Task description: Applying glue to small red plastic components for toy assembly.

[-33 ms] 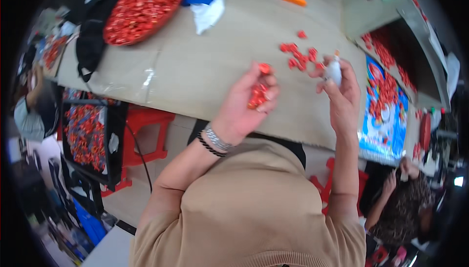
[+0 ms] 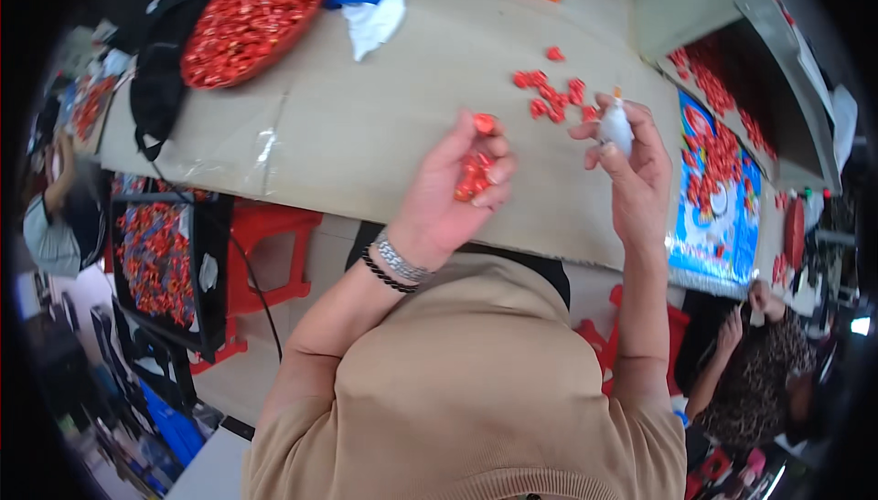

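— Where are the red pieces [image 2: 474, 174] held?
— In the curled fingers of the left hand [image 2: 457, 191]; one is pinched at the fingertips.
— And the white bottle [image 2: 615, 125]?
— Clamped upright in the right hand [image 2: 633, 164], just right of them, above the bench [image 2: 366, 125].

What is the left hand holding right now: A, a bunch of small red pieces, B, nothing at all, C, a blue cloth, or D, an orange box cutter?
A: the left hand is curled around a cluster of small red pieces, with one pinched at its fingertips above the table.
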Motion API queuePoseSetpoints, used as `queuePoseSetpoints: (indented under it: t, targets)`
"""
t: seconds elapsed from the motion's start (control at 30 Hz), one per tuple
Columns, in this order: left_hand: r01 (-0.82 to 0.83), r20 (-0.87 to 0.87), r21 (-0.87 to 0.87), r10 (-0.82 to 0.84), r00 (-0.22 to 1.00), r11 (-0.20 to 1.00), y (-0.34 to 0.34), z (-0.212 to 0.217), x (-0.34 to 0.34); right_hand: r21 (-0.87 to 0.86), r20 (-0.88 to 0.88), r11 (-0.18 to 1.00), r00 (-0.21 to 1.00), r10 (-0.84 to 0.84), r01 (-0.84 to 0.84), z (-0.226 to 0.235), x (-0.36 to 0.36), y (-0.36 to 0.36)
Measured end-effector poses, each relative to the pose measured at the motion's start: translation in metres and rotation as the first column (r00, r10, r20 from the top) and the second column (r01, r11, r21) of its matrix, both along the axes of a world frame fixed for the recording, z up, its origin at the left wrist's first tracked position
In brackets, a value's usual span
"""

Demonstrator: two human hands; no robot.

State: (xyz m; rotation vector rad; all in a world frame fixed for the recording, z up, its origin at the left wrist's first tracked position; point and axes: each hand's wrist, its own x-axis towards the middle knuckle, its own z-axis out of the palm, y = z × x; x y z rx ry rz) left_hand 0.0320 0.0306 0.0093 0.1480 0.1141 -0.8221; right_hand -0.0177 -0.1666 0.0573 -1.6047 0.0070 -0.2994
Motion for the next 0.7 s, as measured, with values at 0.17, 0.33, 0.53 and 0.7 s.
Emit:
queuePoseSetpoints:
  t: [0.17, 0.33, 0.53, 0.7]
  targets:
    - [0.089, -0.035, -0.089, -0.092, 0.995, 0.992, -0.003, -0.003, -0.008, 0.065, 0.015, 0.988, 0.990, -0.142, 0.141, 0.008, -0.030, 0.021]
    - [0.131, 0.011, -0.072, -0.131, 0.991, 0.989, 0.003, -0.006, -0.016, 0.144, 0.162, 0.968, 0.961, -0.226, 0.203, -0.010, -0.049, 0.031]
    - [0.156, -0.036, -0.095, -0.160, 0.986, 0.983, 0.003, -0.008, -0.025, 0.250, 0.290, 0.941, 0.910, -0.298, 0.228, -0.014, -0.057, 0.041]
    - [0.150, -0.065, -0.134, -0.160, 0.985, 0.980, 0.002, -0.008, -0.031, 0.062, 0.391, 0.963, 0.882, -0.265, 0.262, -0.018, -0.060, 0.048]
